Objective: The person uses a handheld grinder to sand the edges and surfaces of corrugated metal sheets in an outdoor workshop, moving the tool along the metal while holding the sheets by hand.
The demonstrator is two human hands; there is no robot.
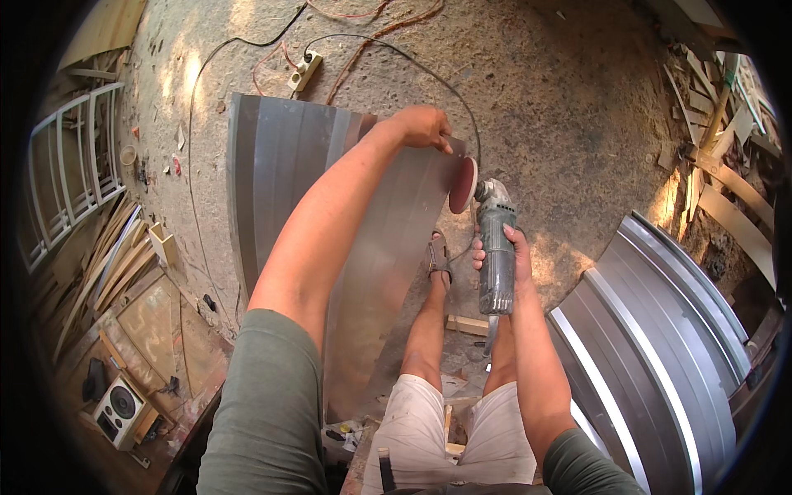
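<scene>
And here the left hand [425, 128] is closed over the far right corner of the metal panel [379, 247], its thumb hard to make out. The right hand [518, 256] is wrapped around the body of the angle grinder [497, 247], the palm and any switch hidden behind the casing. Up at the panel's right edge sits the reddish-brown disc [464, 186], so close that I can't tell touching from just clear! The left forearm cuts right across the panel, and its near left edge runs out of sight behind the olive sleeve [268, 404]; whatever holds it up above the floor [569, 124] is hidden too.

Now look at that panel: grey, ribbed along its left side, broad and smooth toward the right, with a dull, cloudy sheen and a brownish cast lower down. The grinder is dark grey-green with a paler metal head, its tail pointing back toward the person. Beyond the panel's far edge, a pale power strip [304, 72] lies on the floor. Over to the right, ribbed metal sheets [652, 355] gleam, their near ends cut off by the dark rim.
</scene>
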